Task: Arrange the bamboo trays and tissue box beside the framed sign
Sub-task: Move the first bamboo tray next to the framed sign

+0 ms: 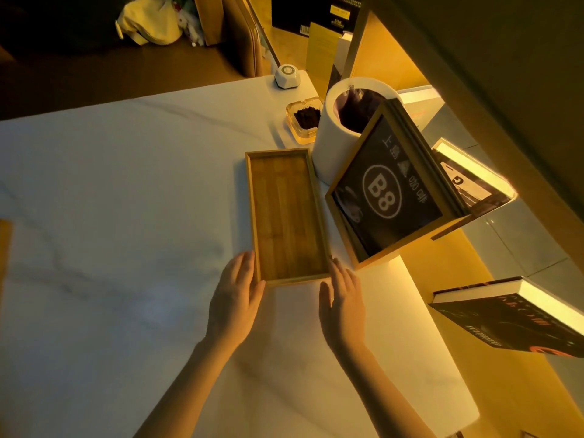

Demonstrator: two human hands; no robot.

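Note:
A long empty bamboo tray [286, 216] lies on the white marble table [110, 216], its long side running away from me, just left of the framed sign [388, 191] marked "B8". My left hand [235, 298] rests flat against the tray's near left corner. At the tray's near right corner is my right hand [343, 298], fingers straight and touching the rim. Neither hand grips anything. A sliver of another wooden piece [4, 248] shows at the far left edge. No tissue box is in view.
Behind the sign stands a white cylindrical bin [328, 143] with a dark liner. A glass ashtray [305, 120] and a small white call button [287, 76] sit at the table's far right. Books [512, 317] stand on a lit shelf to the right.

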